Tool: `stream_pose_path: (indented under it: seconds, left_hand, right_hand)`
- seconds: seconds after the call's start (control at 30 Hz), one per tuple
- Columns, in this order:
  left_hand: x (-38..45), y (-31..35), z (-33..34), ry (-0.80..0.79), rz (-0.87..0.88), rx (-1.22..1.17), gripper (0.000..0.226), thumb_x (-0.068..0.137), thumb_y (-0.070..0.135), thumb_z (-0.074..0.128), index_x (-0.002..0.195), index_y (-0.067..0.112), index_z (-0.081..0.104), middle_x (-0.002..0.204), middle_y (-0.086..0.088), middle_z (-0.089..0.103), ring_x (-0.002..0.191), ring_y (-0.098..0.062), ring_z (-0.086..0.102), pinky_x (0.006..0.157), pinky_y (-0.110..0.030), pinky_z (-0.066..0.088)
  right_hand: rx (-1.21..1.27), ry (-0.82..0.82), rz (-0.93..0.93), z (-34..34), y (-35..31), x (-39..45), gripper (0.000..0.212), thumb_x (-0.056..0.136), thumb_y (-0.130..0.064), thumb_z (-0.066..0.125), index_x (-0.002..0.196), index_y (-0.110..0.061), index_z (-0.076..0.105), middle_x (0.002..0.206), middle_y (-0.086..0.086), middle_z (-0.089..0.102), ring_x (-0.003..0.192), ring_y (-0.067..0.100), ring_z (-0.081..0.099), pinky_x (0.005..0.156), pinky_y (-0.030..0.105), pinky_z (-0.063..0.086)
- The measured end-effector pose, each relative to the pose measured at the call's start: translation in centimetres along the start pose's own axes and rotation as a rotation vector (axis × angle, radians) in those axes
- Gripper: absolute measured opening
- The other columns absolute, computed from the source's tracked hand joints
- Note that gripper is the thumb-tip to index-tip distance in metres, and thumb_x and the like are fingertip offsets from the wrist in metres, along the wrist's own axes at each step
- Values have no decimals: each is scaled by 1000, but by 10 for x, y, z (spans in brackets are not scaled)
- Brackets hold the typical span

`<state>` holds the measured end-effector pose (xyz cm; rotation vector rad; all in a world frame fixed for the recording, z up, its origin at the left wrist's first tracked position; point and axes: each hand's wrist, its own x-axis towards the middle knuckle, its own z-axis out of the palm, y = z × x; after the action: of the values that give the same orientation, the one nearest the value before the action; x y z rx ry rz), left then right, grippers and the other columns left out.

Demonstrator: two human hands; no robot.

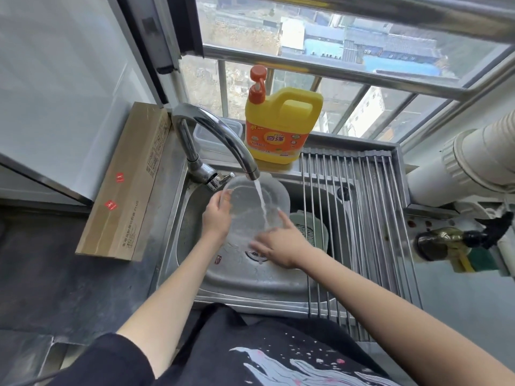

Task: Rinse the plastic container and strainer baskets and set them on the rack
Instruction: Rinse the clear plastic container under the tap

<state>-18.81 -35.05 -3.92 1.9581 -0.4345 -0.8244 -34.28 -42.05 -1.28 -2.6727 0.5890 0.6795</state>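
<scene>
A clear plastic container (pixel 248 201) is tilted under the running faucet (pixel 223 140) over the steel sink (pixel 245 277). My left hand (pixel 216 215) grips its left rim, fingers curled over the edge. My right hand (pixel 278 240) reaches inside its lower right part with spread fingers, blurred by motion. Water streams into the container. A green strainer basket (pixel 309 228) lies in the sink to the right, partly under the roll-up rack (pixel 359 218).
A yellow detergent jug (pixel 281 129) with an orange pump stands behind the sink. Clear lidded boxes (pixel 211 135) sit behind the faucet. A long cardboard box (pixel 125 188) lies on the left counter. A white pipe (pixel 473 162) and a brass valve (pixel 437 240) are at right.
</scene>
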Motion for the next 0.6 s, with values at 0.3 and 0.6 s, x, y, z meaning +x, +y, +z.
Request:
stream_pose_path:
  seconds: [0.3, 0.6]
  left_hand:
    - [-7, -26, 15, -314, -473, -480, 70, 97, 57, 19, 138, 8, 47, 128, -14, 60, 114, -29, 59, 94, -43, 49]
    - [5, -41, -20, -489, -692, -468, 102, 73, 88, 11, 150, 22, 23, 145, -16, 44, 128, -37, 46, 102, -60, 39]
  right_hand:
    - [853, 741, 303, -14, 12, -26, 78, 86, -20, 63, 148, -37, 18, 159, -7, 14, 145, 16, 20, 112, 42, 24]
    - [1689, 300, 693, 4, 30, -9, 47, 82, -24, 63, 127, -14, 57, 121, 12, 63, 94, 33, 67, 57, 41, 60]
